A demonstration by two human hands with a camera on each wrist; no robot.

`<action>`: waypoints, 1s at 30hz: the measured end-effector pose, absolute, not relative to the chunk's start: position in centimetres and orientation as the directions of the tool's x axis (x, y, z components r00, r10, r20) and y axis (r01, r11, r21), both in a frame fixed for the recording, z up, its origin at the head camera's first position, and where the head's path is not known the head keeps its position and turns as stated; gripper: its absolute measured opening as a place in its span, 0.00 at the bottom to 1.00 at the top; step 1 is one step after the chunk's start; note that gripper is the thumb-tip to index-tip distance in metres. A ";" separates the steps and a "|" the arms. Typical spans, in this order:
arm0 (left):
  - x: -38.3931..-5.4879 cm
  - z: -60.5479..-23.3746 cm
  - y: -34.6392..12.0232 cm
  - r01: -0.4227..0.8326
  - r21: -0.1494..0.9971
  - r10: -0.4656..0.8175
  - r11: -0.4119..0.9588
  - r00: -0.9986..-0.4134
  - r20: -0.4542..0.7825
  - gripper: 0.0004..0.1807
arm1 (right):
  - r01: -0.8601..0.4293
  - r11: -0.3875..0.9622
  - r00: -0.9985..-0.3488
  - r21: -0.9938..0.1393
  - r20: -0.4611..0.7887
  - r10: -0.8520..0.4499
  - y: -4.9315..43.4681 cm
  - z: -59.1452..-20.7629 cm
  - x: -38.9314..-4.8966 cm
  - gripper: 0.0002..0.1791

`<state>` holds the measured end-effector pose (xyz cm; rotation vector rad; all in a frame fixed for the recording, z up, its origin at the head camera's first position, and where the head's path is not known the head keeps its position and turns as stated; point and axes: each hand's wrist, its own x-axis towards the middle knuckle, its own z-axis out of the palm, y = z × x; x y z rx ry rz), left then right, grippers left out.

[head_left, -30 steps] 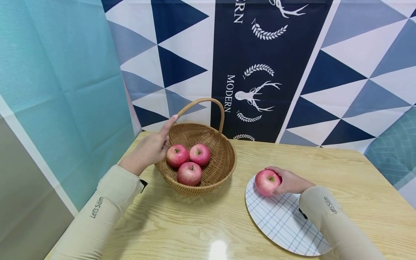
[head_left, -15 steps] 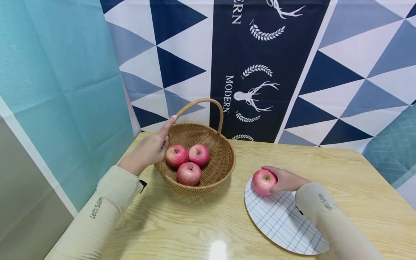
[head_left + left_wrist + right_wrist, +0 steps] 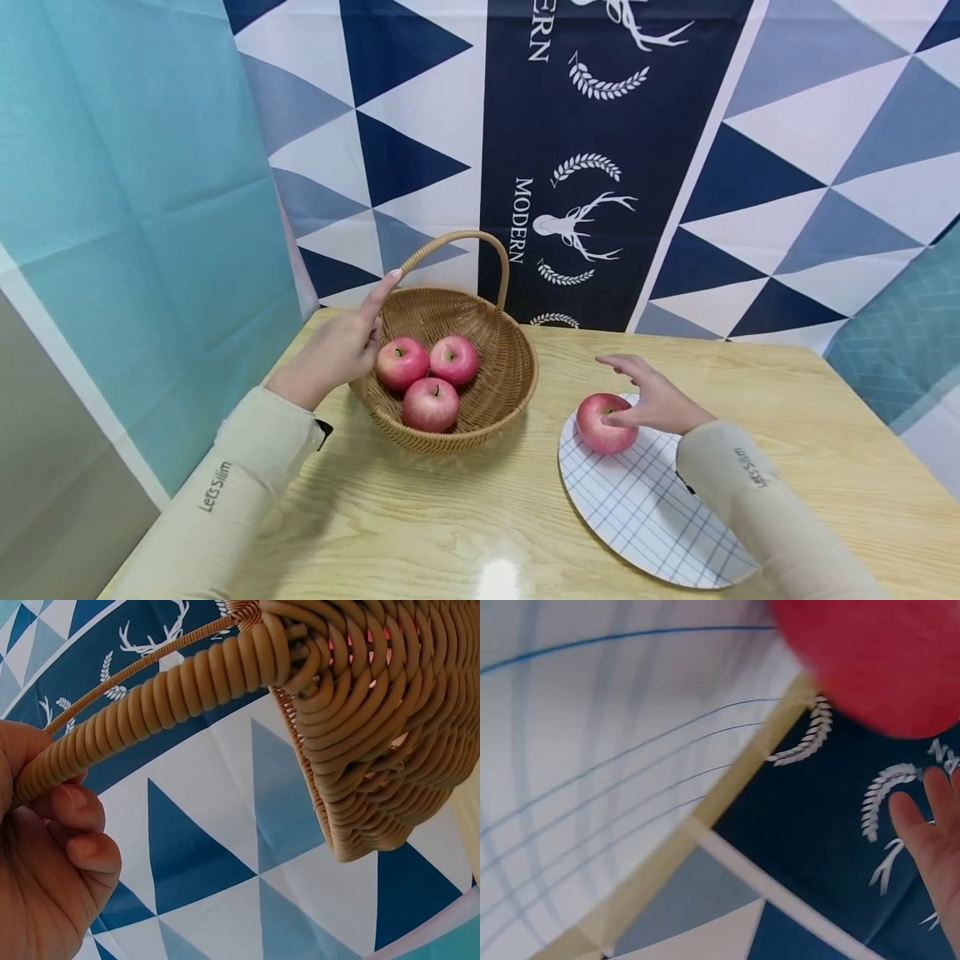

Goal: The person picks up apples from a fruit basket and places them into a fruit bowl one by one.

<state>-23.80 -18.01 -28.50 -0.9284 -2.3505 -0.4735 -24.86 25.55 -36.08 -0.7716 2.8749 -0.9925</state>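
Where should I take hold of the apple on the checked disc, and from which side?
Probably around its widest girth, pinching near and far sides, coming from the right: the apple is round with bulging sides, sits apart from the basket, and the right grip is open on that side.

A: Quick, what's at the back?
B: Patterned cloth [image 3: 405, 158], upper ctr to upper R: navy, grey-blue & wht triangles. Dark band [image 3: 585, 129] down the mid w/ deer heads, leaf sprigs & "MODERN" turned sideways.
A: L side?
B: Creased teal cloth [image 3: 142, 142], upper L; wht strip [image 3: 77, 375] along its lower edge, then grey panel [image 3: 56, 442], btm L.
A: Far R?
B: Brick-print cloth [image 3: 900, 333], also teal.
A: Furniture, light?
B: Lt wood-grain table [image 3: 405, 525], lower half; glare spot [image 3: 498, 579], btm ctr.
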 end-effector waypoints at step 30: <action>-23.4 -28.0 -17.1 0.667 0.164 0.478 0.726 -0.663 0.576 0.42 | -0.624 0.499 -0.703 -0.601 0.153 -0.695 10.6 -29.2 -29.4 0.38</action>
